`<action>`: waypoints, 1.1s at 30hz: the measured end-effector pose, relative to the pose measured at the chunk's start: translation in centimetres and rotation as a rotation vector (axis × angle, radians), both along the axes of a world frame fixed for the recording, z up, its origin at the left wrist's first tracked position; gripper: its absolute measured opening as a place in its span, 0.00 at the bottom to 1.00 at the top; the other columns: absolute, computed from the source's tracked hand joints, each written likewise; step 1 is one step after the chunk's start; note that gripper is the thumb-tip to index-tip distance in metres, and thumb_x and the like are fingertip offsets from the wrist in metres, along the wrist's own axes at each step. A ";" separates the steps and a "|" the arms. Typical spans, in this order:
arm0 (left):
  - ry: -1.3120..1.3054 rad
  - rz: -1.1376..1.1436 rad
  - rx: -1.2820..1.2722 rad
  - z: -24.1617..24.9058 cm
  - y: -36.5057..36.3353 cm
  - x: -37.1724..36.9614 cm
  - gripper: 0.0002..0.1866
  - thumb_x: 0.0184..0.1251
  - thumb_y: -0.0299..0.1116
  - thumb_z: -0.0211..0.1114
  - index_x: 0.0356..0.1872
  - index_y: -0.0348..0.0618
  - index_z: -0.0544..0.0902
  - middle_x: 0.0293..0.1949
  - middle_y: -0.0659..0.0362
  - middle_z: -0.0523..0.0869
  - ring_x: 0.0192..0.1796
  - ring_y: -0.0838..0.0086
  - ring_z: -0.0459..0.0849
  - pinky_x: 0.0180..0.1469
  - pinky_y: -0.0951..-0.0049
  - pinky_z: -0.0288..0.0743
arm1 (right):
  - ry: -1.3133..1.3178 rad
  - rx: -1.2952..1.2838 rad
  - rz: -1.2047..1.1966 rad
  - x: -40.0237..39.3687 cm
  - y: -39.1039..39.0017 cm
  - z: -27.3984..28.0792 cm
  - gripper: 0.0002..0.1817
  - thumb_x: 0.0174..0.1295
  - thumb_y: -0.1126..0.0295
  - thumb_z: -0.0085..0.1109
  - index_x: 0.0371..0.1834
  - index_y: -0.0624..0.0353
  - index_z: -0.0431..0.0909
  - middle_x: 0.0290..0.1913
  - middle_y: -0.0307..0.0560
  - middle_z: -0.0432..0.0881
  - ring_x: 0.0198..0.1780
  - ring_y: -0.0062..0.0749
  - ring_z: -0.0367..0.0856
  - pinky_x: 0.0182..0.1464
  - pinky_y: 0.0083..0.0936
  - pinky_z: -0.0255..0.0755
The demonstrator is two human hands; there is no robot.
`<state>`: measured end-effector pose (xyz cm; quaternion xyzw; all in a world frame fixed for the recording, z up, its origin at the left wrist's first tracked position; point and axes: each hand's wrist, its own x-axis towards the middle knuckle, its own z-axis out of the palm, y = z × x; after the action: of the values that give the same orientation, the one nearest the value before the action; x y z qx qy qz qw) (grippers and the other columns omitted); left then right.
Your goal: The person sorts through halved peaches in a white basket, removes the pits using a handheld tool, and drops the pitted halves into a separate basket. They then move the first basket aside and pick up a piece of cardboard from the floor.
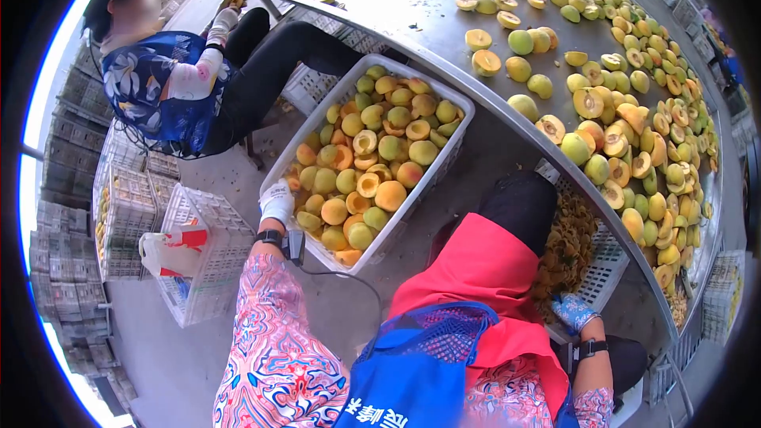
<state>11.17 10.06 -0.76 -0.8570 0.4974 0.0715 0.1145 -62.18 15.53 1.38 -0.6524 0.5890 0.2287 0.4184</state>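
Observation:
My left hand [277, 203], in a white glove, is at the left rim of a white plastic crate [468, 107], its fingers reaching over the edge beside the fruit. The fingers look loosely apart, and I make out nothing held in them. The crate is heaped with halved yellow-green fruit [366, 142], apparently peaches or apricots, some cut side up. Low on the right, under the table edge, my right hand [574, 313] wears a blue patterned glove. It is beside a second white crate [606, 273] of brownish-yellow scraps [567, 250]; its fingers are too small and shaded to read.
A metal table [444, 20] with a raised edge carries many fruit halves [634, 143]. Another person [170, 83] sits at the far left. White crates [214, 230] stand on the floor at left, one with a red-and-white bag [174, 250]. A cable [349, 276] runs from my left wrist.

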 end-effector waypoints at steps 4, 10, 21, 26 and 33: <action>0.058 0.040 -0.050 -0.4 1.5 -1.2 0.30 0.56 0.48 0.69 0.55 0.41 0.74 0.53 0.41 0.80 0.53 0.50 0.82 0.54 0.53 0.76 | 0.018 -0.002 -0.171 3.4 -1.4 4.4 0.25 0.62 0.53 0.50 0.44 0.68 0.78 0.40 0.67 0.83 0.41 0.61 0.82 0.44 0.47 0.76; 0.259 0.164 -0.521 -1.9 1.0 -0.1 0.30 0.50 0.47 0.72 0.49 0.34 0.76 0.43 0.41 0.84 0.49 0.49 0.83 0.53 0.58 0.75 | 0.020 0.093 -0.216 1.9 -0.6 3.4 0.24 0.62 0.54 0.52 0.43 0.69 0.79 0.33 0.63 0.84 0.33 0.52 0.85 0.37 0.43 0.78; 0.542 -0.171 -0.673 3.4 -14.4 -12.3 0.34 0.55 0.48 0.72 0.59 0.38 0.74 0.50 0.42 0.83 0.54 0.53 0.82 0.56 0.62 0.74 | 0.029 0.036 -0.112 0.2 0.4 1.2 0.21 0.60 0.58 0.46 0.41 0.64 0.80 0.41 0.68 0.82 0.46 0.62 0.79 0.51 0.49 0.72; 0.391 -0.236 -0.540 1.1 -23.5 -12.9 0.35 0.61 0.55 0.63 0.64 0.43 0.71 0.57 0.45 0.81 0.60 0.53 0.78 0.61 0.57 0.71 | 0.015 0.018 -0.143 -0.7 0.8 0.3 0.21 0.60 0.58 0.45 0.39 0.66 0.81 0.39 0.68 0.82 0.45 0.60 0.81 0.51 0.48 0.73; -0.016 -0.276 -0.157 -2.2 -24.2 -14.5 0.36 0.67 0.49 0.57 0.73 0.50 0.57 0.70 0.54 0.67 0.75 0.54 0.60 0.71 0.47 0.53 | 0.031 0.044 -0.196 0.5 0.4 1.0 0.22 0.63 0.55 0.45 0.42 0.64 0.80 0.36 0.64 0.83 0.38 0.55 0.83 0.44 0.46 0.75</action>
<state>-3.36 -14.19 -2.94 -0.7875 0.6134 0.0091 0.0598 -61.66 15.93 2.42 -0.5788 0.6513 0.2095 0.4438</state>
